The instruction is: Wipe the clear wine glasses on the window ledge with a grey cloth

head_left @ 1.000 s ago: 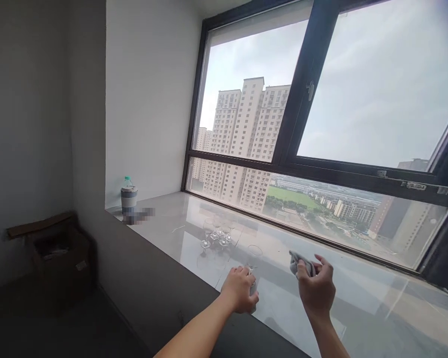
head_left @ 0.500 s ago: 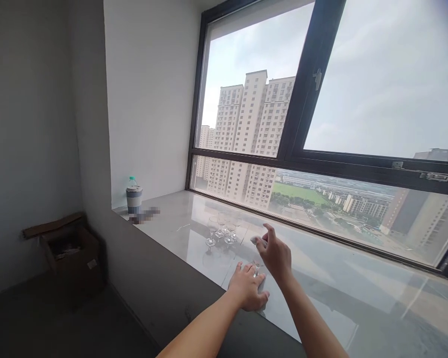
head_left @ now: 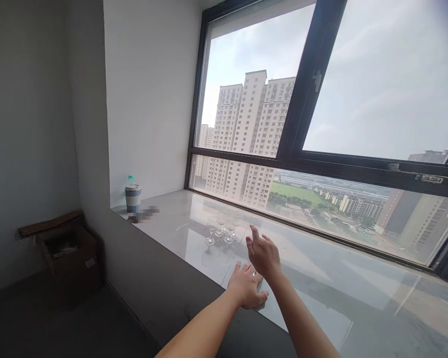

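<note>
On the glossy window sill, my left hand lies low near the front edge, its fingers curved over a clear glass. Only a small shiny part of that glass shows between my hands. Just above and to the right, my right hand is bent with its index finger raised. Whatever its other fingers hold is hidden behind the hand. Several clear stemmed glasses stand upright in a group to the left of my hands.
A lidded cup and a green-capped bottle stand at the sill's far left corner, beside a blurred item. An open cardboard box sits on the floor at left. The dark-framed window runs along the sill's back.
My right hand has moved slightly left and turned, hiding the small whitish thing seen at its fingers before. My left hand has stayed nearly in place over the glass.
</note>
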`<state>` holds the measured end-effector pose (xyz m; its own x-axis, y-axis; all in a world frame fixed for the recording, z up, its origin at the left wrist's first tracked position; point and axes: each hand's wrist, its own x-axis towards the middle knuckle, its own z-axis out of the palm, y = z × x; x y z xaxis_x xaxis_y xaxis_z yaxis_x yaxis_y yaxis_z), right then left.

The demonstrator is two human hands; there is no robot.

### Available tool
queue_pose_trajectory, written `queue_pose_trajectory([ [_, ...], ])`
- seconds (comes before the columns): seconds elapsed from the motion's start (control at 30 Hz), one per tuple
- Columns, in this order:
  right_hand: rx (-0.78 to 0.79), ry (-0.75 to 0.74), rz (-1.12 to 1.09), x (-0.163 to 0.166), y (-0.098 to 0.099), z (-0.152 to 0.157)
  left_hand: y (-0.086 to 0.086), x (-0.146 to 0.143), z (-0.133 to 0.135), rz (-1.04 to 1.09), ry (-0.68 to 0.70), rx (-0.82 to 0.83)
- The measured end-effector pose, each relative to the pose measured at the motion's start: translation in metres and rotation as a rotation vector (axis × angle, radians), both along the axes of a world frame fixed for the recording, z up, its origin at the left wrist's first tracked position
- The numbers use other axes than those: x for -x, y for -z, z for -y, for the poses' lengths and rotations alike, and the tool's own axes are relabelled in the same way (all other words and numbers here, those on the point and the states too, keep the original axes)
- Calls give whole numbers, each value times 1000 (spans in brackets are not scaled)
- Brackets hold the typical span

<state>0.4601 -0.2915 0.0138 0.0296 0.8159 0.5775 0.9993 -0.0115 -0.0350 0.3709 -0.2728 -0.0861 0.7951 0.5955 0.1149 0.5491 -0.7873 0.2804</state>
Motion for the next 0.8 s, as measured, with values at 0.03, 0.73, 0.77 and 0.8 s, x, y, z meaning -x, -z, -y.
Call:
queue_pose_trajectory([
  [0.03,32,-6,-4,0,-2,2,-1,0,1,-4,-2,-3],
  [0.73,525,40,-197,-13,-25,-11,6,-1,-1,43,-24,-43],
  [0.77,532,42,-199,-13,-24,-13,6,-1,-1,43,-25,-44],
  [0.8,538,44,-201,-14,-24,-14,6,-1,-1,44,-26,-44],
])
